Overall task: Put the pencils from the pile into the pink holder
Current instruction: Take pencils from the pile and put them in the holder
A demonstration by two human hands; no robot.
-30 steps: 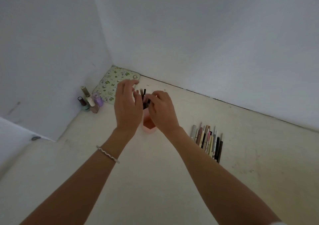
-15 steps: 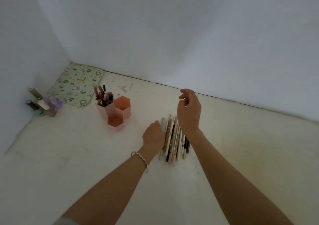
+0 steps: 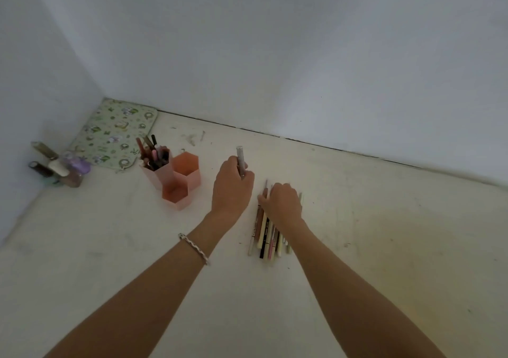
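Currently left grip (image 3: pixel 232 190) clamps one silver pencil (image 3: pixel 240 159); right grip (image 3: pixel 283 206), unclear, covers the pile (image 3: pixel 268 236).

You work from a single view, worn on your head, looking forward and down over your own arms. It faces a corner where two pale walls (image 3: pixel 275 55) meet the table (image 3: pixel 384 247), with the corner seam left of centre. Both forearms enter from the bottom edge and run up to mid-frame. The grey pencil (image 3: pixel 240 159) in your left hand (image 3: pixel 232 190) stands almost dead centre, with your right hand (image 3: pixel 283 206) just beside it. The wide lens bows the wall line and takes in the pink holder (image 3: pixel 178 184) at the left and the pile of pencils (image 3: pixel 268 236), near yet small.
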